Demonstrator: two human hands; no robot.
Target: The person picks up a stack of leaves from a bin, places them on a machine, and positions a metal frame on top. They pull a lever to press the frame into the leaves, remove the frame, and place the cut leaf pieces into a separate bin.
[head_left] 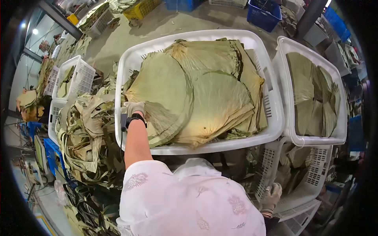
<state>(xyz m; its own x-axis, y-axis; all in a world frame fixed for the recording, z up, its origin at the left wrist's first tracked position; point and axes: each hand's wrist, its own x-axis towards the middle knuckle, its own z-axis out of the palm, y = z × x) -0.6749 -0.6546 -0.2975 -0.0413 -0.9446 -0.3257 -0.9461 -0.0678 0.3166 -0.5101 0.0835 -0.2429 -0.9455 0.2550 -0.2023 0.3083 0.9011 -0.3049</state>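
The large white basket (278, 114) is the reference position. Inside it, dried leaves (216, 94) lie flat in overlapping, fanned stacks that cover most of its floor; judged by coverage, this filling is well advanced. Stack alignment is partial: several edges are staggered, and darker pieces protrude beneath the lower right stack. The left hand (134, 108), gloved, is at the inner left side of the large white basket, touching the narrow end of the left stack. Its fingers are partly hidden, so whether they grip the leaves cannot be told. The right hand (271, 196), also gloved, is below the same basket's right end, beside a lower basket (316, 169) containing leaves. Its fingers appear loosely bent; a grip cannot be confirmed. Immediately right of the large white basket, a side basket (341, 118) holds layered leaves and appears substantially loaded. To its left, a heap of loose leaf pieces (92, 133) lies tangled and unstacked. Final fill level and remaining quantity cannot be determined.
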